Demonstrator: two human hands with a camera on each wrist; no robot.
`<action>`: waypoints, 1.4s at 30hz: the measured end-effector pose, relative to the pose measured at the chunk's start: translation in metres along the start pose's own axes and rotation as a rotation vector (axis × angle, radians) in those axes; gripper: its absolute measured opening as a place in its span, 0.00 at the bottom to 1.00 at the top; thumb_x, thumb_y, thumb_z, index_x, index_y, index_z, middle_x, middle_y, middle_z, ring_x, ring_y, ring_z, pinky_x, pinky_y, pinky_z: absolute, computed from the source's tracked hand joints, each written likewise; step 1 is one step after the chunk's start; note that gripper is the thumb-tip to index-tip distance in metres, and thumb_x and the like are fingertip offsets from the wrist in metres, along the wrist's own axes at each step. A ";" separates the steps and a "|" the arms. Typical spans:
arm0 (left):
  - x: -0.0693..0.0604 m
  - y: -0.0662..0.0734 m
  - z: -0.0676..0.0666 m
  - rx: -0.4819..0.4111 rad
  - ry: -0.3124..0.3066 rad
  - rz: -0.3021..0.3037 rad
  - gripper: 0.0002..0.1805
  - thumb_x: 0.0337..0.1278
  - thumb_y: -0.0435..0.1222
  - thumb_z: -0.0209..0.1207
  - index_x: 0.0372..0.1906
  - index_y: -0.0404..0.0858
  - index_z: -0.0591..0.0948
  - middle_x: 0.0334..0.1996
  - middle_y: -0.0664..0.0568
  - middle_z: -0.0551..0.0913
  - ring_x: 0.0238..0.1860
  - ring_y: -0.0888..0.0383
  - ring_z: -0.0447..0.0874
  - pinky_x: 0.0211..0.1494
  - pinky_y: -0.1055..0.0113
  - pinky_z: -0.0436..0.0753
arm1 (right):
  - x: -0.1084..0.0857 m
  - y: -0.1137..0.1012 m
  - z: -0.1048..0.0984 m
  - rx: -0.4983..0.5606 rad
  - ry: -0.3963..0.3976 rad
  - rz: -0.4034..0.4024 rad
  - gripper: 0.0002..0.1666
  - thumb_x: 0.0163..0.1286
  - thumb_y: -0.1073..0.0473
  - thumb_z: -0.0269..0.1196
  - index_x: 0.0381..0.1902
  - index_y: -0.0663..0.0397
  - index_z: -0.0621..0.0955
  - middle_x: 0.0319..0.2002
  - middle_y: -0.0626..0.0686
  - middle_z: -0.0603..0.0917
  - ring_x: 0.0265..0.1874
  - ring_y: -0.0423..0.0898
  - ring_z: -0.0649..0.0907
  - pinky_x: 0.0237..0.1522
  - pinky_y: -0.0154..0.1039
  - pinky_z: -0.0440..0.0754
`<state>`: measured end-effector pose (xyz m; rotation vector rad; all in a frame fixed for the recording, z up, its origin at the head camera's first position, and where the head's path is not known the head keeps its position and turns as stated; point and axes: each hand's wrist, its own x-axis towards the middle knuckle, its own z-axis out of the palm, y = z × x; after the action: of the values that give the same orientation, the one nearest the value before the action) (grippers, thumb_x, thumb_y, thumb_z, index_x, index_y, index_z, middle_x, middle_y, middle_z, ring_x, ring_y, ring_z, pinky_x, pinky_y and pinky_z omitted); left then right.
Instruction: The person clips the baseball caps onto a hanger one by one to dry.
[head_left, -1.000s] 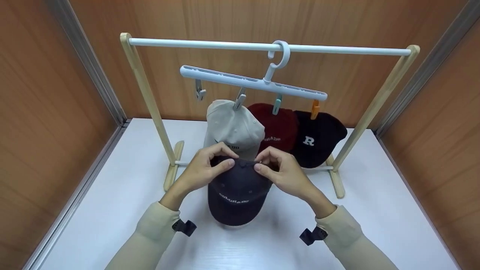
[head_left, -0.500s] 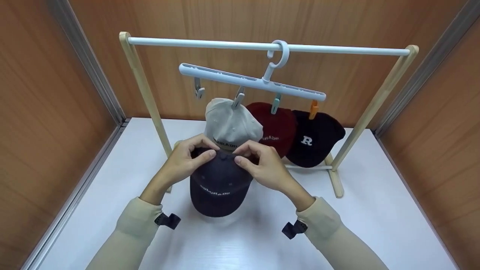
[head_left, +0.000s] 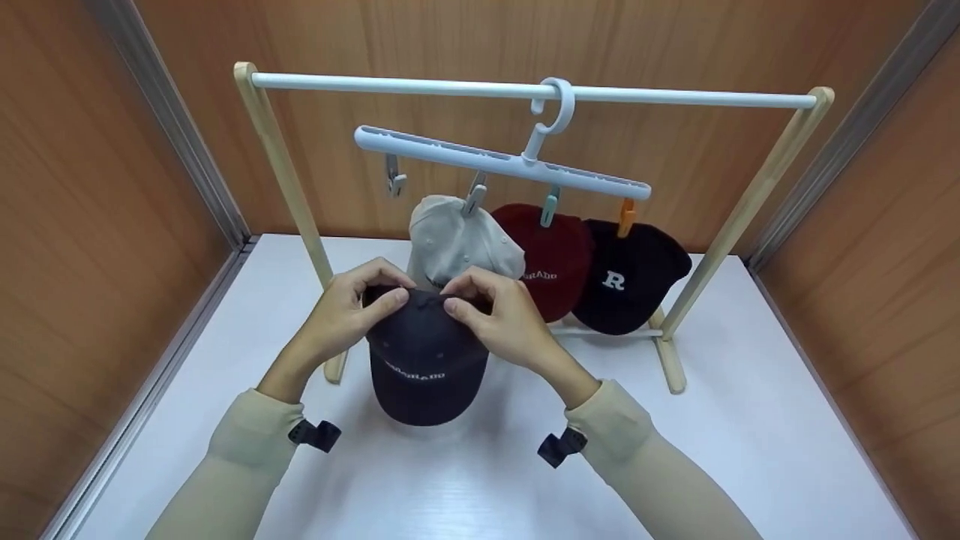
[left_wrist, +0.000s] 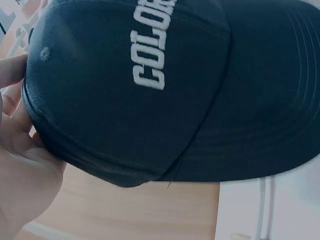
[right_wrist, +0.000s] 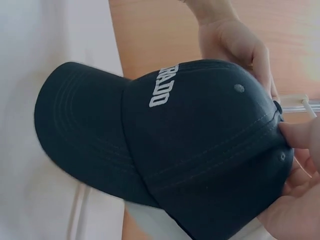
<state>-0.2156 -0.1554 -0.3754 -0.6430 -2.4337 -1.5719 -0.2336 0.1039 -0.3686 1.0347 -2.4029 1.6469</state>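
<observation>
A dark navy baseball cap (head_left: 427, 349) with white COLORADO lettering hangs between my hands, its brim pointing down. My left hand (head_left: 345, 311) pinches the crown's top on the left, thumb in front. On the right side of the crown's top, my right hand (head_left: 502, 315) pinches it the same way. The right wrist view shows the cap (right_wrist: 200, 145) above the table, with both hands on the crown. A light blue hanger (head_left: 495, 159) tilts down to the right behind. Its leftmost grey clip (head_left: 394, 176) holds nothing.
Hanging from the other clips are a pale grey cap (head_left: 461, 240), a dark red cap (head_left: 544, 247) and a black cap (head_left: 637, 281) with an R. A wooden-legged rack with a white rod (head_left: 420, 88) carries the hanger on the white table (head_left: 720, 435). Wood panels surround it.
Both hands have moved left and somewhat farther away from me with the navy cap, which now covers the pale grey cap's lower part. The hanging caps stay roughly in place.
</observation>
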 end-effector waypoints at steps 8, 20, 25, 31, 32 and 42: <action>0.005 0.002 -0.014 0.028 0.020 -0.026 0.09 0.76 0.37 0.61 0.53 0.40 0.86 0.45 0.52 0.88 0.48 0.54 0.82 0.53 0.66 0.77 | 0.010 -0.006 0.007 0.057 0.003 0.004 0.05 0.77 0.60 0.67 0.48 0.50 0.87 0.40 0.46 0.88 0.40 0.43 0.83 0.46 0.40 0.82; 0.053 0.033 -0.036 0.064 0.186 -0.024 0.28 0.78 0.47 0.61 0.74 0.42 0.71 0.64 0.51 0.81 0.63 0.55 0.79 0.69 0.56 0.75 | 0.022 -0.016 0.009 0.089 -0.013 -0.004 0.06 0.78 0.62 0.66 0.49 0.51 0.87 0.41 0.47 0.88 0.42 0.44 0.84 0.51 0.43 0.83; 0.073 0.056 -0.038 0.074 0.190 -0.020 0.34 0.74 0.47 0.65 0.76 0.41 0.68 0.69 0.47 0.77 0.70 0.51 0.75 0.77 0.51 0.70 | 0.029 -0.020 0.009 0.087 -0.012 -0.016 0.06 0.78 0.62 0.66 0.49 0.52 0.86 0.40 0.48 0.87 0.43 0.44 0.83 0.52 0.43 0.83; 0.089 0.072 -0.040 -0.118 0.148 -0.062 0.30 0.72 0.46 0.67 0.70 0.42 0.70 0.61 0.45 0.82 0.63 0.50 0.82 0.68 0.58 0.80 | 0.039 -0.025 0.009 0.090 -0.007 -0.037 0.07 0.77 0.63 0.66 0.50 0.55 0.86 0.42 0.49 0.88 0.45 0.45 0.83 0.54 0.42 0.83; 0.090 0.073 -0.041 -0.139 0.146 -0.060 0.28 0.72 0.46 0.67 0.69 0.42 0.71 0.58 0.46 0.83 0.59 0.50 0.83 0.65 0.59 0.82 | 0.040 -0.026 0.009 0.092 -0.007 -0.037 0.07 0.77 0.63 0.66 0.50 0.55 0.86 0.42 0.49 0.88 0.45 0.45 0.83 0.54 0.42 0.83; 0.086 0.073 -0.045 -0.113 0.160 -0.052 0.24 0.68 0.44 0.71 0.63 0.42 0.79 0.47 0.51 0.88 0.47 0.54 0.85 0.54 0.65 0.83 | 0.050 -0.027 0.008 0.099 0.016 -0.053 0.07 0.77 0.63 0.66 0.50 0.55 0.86 0.41 0.50 0.88 0.44 0.44 0.83 0.54 0.41 0.82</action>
<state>-0.2638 -0.1479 -0.2637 -0.4551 -2.2768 -1.7206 -0.2556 0.0669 -0.3304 1.0849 -2.2848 1.7648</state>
